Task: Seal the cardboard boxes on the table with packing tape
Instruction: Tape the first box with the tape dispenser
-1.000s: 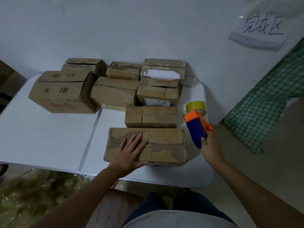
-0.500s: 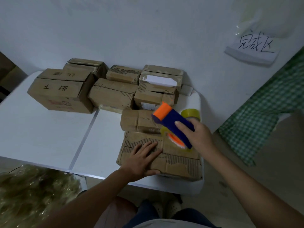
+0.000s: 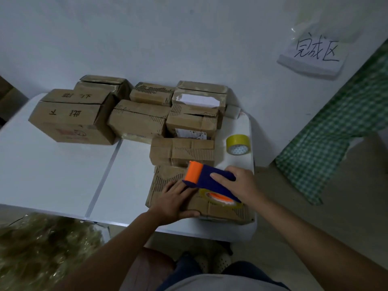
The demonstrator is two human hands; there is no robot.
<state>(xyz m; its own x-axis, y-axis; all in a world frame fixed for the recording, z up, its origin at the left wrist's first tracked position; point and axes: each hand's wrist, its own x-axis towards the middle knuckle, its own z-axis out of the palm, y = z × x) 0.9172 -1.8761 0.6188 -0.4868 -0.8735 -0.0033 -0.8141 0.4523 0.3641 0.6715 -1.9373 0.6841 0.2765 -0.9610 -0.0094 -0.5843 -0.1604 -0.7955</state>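
A flat cardboard box (image 3: 168,175) lies at the near right edge of the white table (image 3: 52,175). My left hand (image 3: 174,201) presses flat on its top near the front edge. My right hand (image 3: 241,183) grips a blue and orange tape dispenser (image 3: 210,180) that rests on the box top, its orange end pointing left and its yellow tape roll against the cardboard. Several more cardboard boxes (image 3: 136,120) stand behind it toward the wall.
A spare yellow tape roll (image 3: 238,144) stands near the table's right edge. A handwritten paper sign (image 3: 312,57) hangs on the wall at right, above a green checked cloth (image 3: 336,131). Crumpled plastic wrap (image 3: 42,248) lies below the table's front left.
My right hand brought the dispenser from beside the box's right end over the box and down onto its top. The box shifted toward the table's right corner under my left hand.
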